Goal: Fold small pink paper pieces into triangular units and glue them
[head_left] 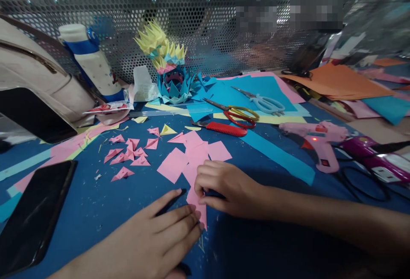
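My left hand lies with its fingers stretched out, their tips on the lower end of a piece of pink paper. Facing it, my right hand has curled fingers that close with the thumb on the same pink paper; part of that piece is covered by the fingers. Just beyond the hands are loose pink paper squares, some overlapping. To their left sits a group of small folded pink triangles, with a yellow folded triangle behind.
Red-handled scissors, light blue scissors and a red-handled cutter lie behind the squares. On the right is a pink glue gun with cables. A phone lies at left. A folded-paper model and bottle stand behind.
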Action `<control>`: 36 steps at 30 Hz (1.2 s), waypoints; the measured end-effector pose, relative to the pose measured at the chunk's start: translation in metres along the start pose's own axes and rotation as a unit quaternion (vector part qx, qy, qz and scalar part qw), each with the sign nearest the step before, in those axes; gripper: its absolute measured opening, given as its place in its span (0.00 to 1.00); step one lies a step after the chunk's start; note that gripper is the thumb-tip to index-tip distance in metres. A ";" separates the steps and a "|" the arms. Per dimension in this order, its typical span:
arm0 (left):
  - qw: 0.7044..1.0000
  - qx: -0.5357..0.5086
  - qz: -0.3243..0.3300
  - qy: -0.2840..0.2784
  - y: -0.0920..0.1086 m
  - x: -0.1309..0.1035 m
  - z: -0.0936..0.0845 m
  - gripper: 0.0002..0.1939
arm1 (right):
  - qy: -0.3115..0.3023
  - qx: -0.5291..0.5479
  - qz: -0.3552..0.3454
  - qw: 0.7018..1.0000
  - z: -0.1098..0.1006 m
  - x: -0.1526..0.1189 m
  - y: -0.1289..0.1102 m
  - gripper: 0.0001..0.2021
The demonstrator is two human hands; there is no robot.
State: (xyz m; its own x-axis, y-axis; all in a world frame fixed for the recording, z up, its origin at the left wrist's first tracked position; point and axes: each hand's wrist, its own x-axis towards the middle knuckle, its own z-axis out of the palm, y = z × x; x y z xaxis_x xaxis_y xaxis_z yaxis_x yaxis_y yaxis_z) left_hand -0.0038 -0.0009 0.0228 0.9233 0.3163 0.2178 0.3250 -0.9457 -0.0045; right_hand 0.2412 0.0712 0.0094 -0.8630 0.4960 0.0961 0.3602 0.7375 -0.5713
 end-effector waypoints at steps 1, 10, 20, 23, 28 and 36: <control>1.000 0.000 -0.003 0.002 0.000 0.000 0.000 0.25 | -0.001 -0.006 -0.001 1.000 0.000 0.000 0.000 0.07; 1.000 -0.018 0.001 -0.015 0.000 0.001 -0.002 0.25 | -0.016 -0.065 -0.007 0.998 0.000 0.004 -0.003 0.05; 1.000 0.020 0.002 0.013 -0.001 -0.001 0.005 0.24 | 0.026 0.020 -0.027 0.999 0.000 -0.002 0.001 0.03; 0.999 0.033 -0.006 0.033 -0.001 -0.005 0.009 0.24 | 0.045 0.031 -0.042 0.998 0.001 -0.003 0.002 0.04; 1.000 0.030 -0.007 0.004 0.001 -0.008 0.008 0.25 | 0.026 0.024 -0.031 0.999 0.000 -0.001 0.003 0.04; 1.000 0.021 0.002 -0.014 -0.001 -0.003 0.004 0.26 | 0.004 0.003 -0.007 1.000 0.000 0.000 0.000 0.05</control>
State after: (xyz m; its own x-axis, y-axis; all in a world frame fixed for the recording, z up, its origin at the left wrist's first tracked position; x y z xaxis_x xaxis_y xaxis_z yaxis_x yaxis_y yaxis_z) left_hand -0.0063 -0.0005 0.0180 0.9299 0.3145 0.1907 0.3285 -0.9434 -0.0458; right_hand 0.2412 0.0715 0.0097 -0.8653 0.4889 0.1102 0.3457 0.7415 -0.5751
